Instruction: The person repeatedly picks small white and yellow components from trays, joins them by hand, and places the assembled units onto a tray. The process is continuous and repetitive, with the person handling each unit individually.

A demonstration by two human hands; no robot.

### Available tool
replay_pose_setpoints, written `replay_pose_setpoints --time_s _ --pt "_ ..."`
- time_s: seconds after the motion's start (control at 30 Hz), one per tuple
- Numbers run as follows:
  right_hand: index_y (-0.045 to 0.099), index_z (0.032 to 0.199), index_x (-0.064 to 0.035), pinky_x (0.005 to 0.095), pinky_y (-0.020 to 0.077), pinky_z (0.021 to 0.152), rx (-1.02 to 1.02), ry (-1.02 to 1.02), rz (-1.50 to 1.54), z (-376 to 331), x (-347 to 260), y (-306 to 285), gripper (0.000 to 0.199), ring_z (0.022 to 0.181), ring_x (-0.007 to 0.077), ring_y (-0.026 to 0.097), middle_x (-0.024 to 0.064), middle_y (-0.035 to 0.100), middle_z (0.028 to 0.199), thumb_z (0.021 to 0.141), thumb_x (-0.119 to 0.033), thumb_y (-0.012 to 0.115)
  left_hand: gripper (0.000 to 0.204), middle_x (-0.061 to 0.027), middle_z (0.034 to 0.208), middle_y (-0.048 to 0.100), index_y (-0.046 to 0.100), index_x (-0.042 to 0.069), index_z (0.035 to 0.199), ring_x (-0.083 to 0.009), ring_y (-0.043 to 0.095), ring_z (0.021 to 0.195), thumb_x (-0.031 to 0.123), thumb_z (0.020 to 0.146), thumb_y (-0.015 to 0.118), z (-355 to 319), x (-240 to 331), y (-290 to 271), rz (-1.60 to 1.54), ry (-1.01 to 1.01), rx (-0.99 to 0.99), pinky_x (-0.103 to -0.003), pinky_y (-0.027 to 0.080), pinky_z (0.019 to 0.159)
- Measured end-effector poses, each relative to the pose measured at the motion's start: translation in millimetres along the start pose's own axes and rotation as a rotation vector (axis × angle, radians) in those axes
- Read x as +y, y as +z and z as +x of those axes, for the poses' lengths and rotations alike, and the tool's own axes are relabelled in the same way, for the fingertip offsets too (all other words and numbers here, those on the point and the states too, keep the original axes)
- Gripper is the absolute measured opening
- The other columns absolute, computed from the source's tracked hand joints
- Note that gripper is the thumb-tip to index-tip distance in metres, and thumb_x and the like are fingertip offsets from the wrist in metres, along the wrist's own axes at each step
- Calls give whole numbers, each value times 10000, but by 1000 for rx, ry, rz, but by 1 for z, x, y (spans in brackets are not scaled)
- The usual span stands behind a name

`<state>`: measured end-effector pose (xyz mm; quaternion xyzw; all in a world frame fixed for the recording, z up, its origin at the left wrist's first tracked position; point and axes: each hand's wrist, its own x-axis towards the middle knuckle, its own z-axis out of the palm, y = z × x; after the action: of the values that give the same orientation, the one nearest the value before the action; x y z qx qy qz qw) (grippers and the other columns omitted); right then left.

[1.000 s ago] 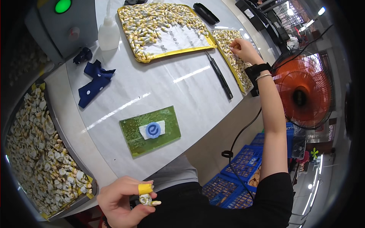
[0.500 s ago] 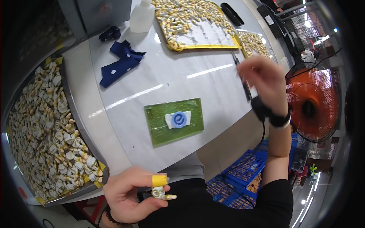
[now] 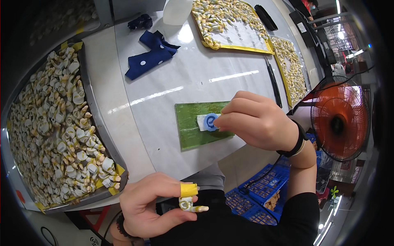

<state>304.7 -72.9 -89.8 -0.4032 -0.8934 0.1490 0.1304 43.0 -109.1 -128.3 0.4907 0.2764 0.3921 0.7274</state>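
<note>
My left hand (image 3: pixel 154 205) is closed in a pinch near the bottom of the view, with yellow tape around its index fingertip. Between finger and thumb sits a small figurine part (image 3: pixel 186 203), white with grey and yellow marks and a peach-coloured stub. My right hand (image 3: pixel 258 123) reaches over the table, its fingertips pressed together at the right edge of a round translucent blue disc (image 3: pixel 210 121) with a dark blue mark. The disc rests on a white pad (image 3: pixel 200 123), partly hidden by the hand. Under the pad lies a green glass-like plate (image 3: pixel 188 139).
On the left stands a large tray (image 3: pixel 88 82) heaped with similar figurine parts. Yellow-edged trays (image 3: pixel 242 50) of small pieces sit at the back right, near a black pen-like tool (image 3: pixel 274 84). Blue cloth (image 3: pixel 152 57), a white bottle (image 3: pixel 176 12), an orange fan (image 3: pixel 338 119) and blue crates (image 3: pixel 269 180) surround.
My right hand has come down and left from beside the pen-like tool to the blue disc. My left hand keeps the figurine part. The whole view has shifted slightly.
</note>
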Motion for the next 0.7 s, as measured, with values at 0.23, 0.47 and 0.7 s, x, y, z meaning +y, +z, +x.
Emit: replay_pose_setpoints --time_s 0.23,0.47,0.7 --pt "635 836 -11 305 464 560 24 -29 -18 5 -2 5 237 661 207 544 60 556 760 604 37 654 435 -101 715 640 579 -9 855 -173 606 681 317 675 804 1 -1 4 3 30 88 -322 528 678" --pt "664 848 -23 287 480 554 178 125 93 -3 -18 -2 206 637 198 587 60 600 741 650 27 694 438 -81 718 640 575 10 853 -176 609 706 344 675 796 2 -4 4 142 151 148 -345 535 687" --pt "678 866 -19 268 501 557 365 152 621 -5 -53 0 237 642 200 629 85 647 750 652 79 700 436 -105 803 658 583 23 888 -203 623 732 255 625 841 7 -9 10 293 342 54 -352 535 711"
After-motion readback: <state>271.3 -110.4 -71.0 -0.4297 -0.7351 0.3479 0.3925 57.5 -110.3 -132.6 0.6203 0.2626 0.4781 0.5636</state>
